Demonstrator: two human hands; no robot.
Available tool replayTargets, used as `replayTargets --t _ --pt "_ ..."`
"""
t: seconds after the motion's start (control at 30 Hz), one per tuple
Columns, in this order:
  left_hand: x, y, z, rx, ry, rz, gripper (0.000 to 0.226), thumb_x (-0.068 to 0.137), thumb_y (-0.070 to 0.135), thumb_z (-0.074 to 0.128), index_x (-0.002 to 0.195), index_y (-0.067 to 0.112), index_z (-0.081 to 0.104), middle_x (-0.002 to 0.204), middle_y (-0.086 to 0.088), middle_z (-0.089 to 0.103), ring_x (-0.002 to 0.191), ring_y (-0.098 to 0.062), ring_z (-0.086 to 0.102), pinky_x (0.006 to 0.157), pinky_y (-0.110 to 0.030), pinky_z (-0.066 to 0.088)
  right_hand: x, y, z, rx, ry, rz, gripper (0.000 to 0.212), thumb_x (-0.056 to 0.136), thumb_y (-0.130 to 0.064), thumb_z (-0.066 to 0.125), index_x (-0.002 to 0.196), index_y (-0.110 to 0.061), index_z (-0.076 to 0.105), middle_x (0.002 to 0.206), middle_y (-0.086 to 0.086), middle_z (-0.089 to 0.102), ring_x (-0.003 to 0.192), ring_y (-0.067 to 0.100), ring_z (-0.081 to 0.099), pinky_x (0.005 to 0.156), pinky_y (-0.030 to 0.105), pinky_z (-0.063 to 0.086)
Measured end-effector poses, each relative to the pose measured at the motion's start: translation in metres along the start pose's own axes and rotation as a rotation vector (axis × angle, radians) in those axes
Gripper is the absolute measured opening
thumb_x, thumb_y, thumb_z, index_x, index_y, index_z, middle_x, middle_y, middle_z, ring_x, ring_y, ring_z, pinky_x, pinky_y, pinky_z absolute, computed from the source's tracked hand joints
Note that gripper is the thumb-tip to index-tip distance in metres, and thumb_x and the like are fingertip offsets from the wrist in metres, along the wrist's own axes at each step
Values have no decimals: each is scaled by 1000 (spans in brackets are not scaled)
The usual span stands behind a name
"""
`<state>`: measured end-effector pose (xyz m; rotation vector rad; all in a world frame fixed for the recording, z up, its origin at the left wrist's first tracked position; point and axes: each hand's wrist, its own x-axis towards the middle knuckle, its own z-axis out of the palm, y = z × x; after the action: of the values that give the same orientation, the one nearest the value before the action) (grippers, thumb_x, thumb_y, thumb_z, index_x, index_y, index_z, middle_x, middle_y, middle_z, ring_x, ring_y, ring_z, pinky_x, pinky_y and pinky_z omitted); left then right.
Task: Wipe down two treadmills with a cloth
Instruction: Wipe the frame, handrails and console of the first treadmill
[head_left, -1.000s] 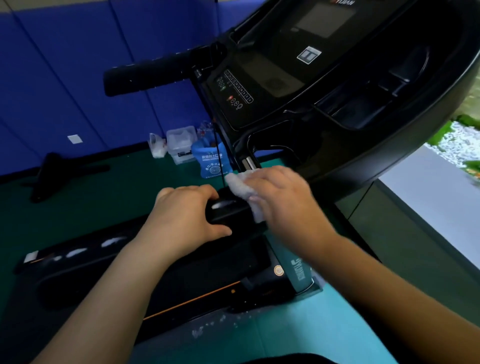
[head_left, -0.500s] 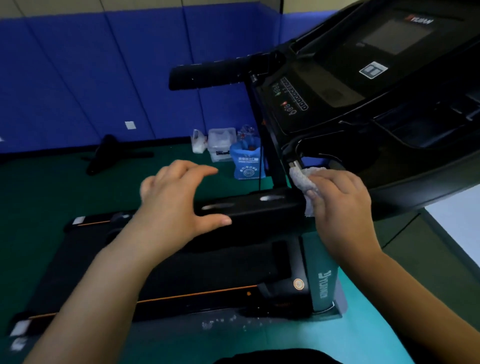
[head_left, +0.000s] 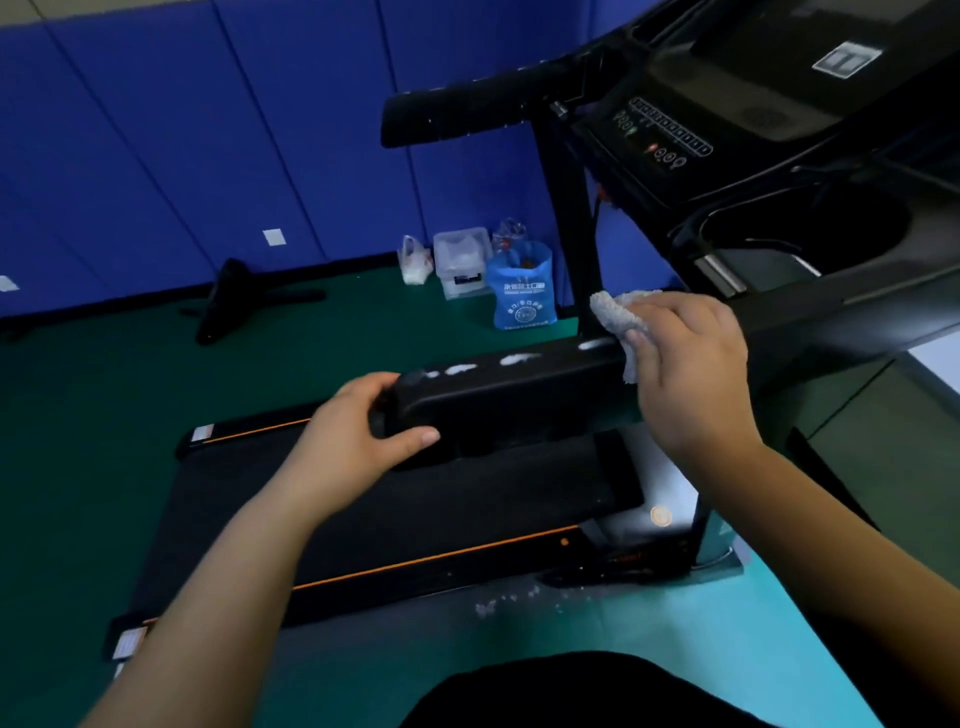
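Floor (head_left: 130, 395) is seen at far left, with the belt (head_left: 415, 499) laid across it. The free end of the near handrail (head_left: 498, 389) is clasped by the left hand (head_left: 358, 441), so that grip is clenched on the rail. Pale streaks are seen along the rail's top. At its console end, a cloth (head_left: 615, 312) is grasped by the right hand (head_left: 685, 364) and pressed to the rail. Rail wiping appears under way; a stroke toward the left hand seems called for next.
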<state>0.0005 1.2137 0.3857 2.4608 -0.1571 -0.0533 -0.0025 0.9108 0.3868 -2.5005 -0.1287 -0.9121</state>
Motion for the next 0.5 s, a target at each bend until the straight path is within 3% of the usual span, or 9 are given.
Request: replayTargets --t 0.13,0.27,0.4,0.5 --pt "3 -11 1 -58 5 84 68 65 47 79 125 22 57 116 5 59 107 -13 58 97 -38 48 -6 -26 13 -6 18 29 35 95 -26 41 115 -13 66 118 4 62 112 29 51 97 44 38" --pt "2 -22 -3 -62 -36 163 74 68 39 82 133 21 51 120 7 54 112 -11 54 101 -33 45 -14 -61 32 -8 34 39 33 95 -26 42 114 -13 67 117 5 62 110 29 52 95 44 39" --pt "7 -28 -3 -153 -48 160 72 66 34 85 130 22 54 117 11 54 111 -7 53 100 -24 42 -17 -98 50 -2 13 32 32 92 -25 44 112 -15 67 114 3 63 108 28 53 92 46 42" --pt "9 -27 -1 -193 -44 163 71 65 30 86 128 20 56 113 13 52 107 -4 51 89 -7 33 -18 -120 58 2 -14 15 32 91 -25 45 110 -15 67 112 3 63 106 28 54 91 46 43"
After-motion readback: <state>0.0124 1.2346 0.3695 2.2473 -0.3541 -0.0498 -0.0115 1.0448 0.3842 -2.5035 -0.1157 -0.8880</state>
